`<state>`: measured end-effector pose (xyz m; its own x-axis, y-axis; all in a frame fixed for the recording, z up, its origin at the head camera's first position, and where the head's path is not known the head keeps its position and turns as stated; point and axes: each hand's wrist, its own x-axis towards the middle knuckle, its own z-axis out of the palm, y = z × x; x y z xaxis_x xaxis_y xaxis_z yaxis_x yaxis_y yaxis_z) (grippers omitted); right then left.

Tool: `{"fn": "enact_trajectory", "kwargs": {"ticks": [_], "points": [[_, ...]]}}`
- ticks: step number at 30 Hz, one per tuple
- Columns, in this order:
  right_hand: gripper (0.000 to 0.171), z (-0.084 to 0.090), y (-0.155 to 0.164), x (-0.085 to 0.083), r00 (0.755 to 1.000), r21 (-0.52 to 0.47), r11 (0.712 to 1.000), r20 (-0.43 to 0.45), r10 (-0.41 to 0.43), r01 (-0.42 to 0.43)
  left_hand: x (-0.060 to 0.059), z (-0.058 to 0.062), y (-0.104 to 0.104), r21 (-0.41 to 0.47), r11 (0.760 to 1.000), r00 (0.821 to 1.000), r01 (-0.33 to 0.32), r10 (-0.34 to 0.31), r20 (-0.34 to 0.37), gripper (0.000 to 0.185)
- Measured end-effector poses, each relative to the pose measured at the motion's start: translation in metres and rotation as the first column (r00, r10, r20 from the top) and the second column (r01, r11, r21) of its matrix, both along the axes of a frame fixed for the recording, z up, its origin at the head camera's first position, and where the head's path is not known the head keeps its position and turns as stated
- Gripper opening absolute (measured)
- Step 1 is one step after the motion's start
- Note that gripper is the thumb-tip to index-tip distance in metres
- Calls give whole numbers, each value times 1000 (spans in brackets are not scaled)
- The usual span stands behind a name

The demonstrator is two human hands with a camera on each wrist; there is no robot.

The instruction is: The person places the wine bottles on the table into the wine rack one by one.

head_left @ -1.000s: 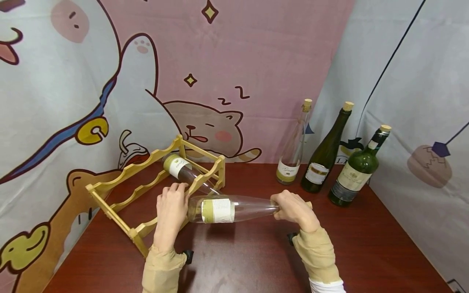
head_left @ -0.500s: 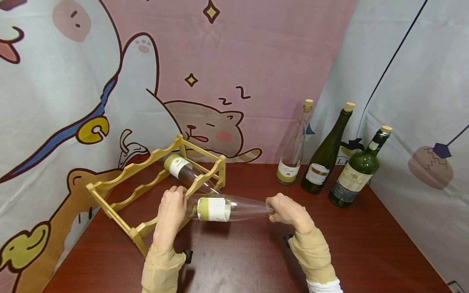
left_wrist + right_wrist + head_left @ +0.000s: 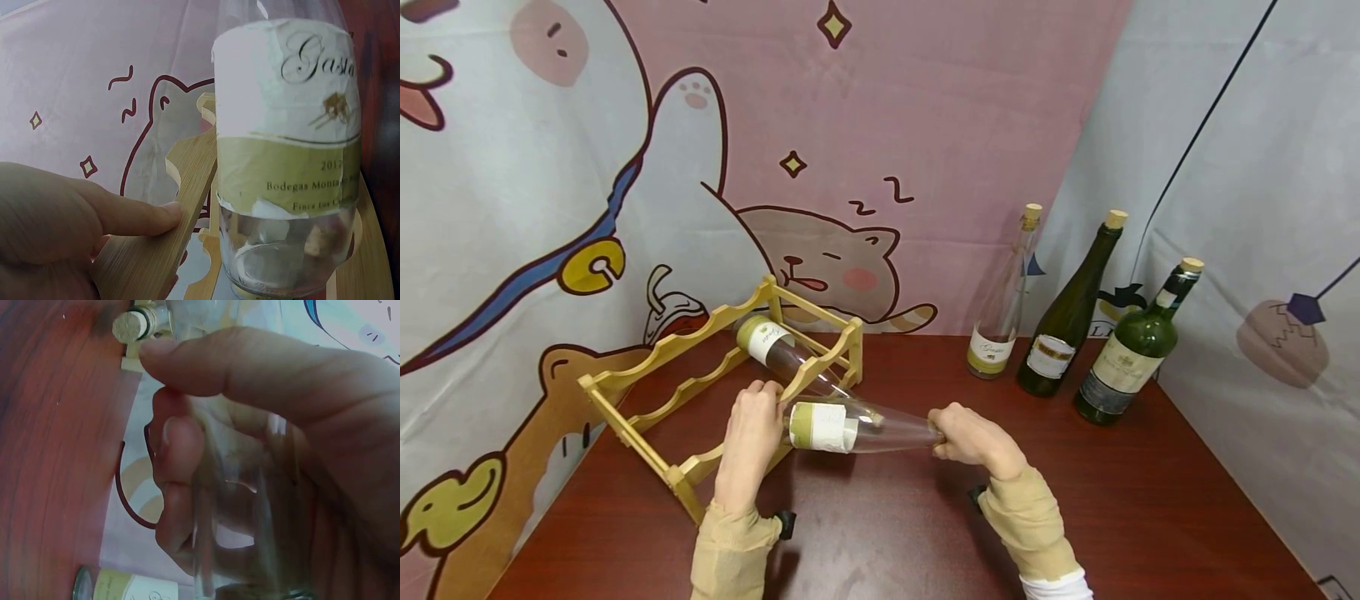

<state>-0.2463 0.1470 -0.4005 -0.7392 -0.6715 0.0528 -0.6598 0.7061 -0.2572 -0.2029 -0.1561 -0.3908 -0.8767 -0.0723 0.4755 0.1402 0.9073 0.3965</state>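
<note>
At the left of the head view, the wooden rack (image 3: 679, 481) stands on the table (image 3: 887, 533). The left hand (image 3: 751, 429) grips its near upper rail, thumb on one side, fingertips showing past the other; that steadying hold seems worth maintaining against any push. Inside lies a bottle (image 3: 767, 343), its corked neck slanting out behind the held one. At centre, the clear bottle (image 3: 823, 427) lies nearly level, base at the opening between the rails; how deep it sits is hard to tell. The right hand (image 3: 972, 439) is curled round its neck. Best, I judge, to feed it gently, base aligned with the notch, without knocking the neighbouring neck. Three corked bottles (image 3: 1052, 354) stand upright at right.
</note>
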Motion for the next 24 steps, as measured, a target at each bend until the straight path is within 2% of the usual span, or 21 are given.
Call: {"fn": "enact_trajectory", "kwargs": {"ticks": [13, 24], "points": [[23, 1, -2, 3, 999, 10, 1000, 47, 4, -5, -1, 0, 1, -6, 1000, 1000, -4, 4, -1, 10], [22, 3, -3, 10, 989, 29, 997, 131, 71, -75, -2, -2, 1, -3, 1000, 1000, -3, 3, -13, 9]]}}
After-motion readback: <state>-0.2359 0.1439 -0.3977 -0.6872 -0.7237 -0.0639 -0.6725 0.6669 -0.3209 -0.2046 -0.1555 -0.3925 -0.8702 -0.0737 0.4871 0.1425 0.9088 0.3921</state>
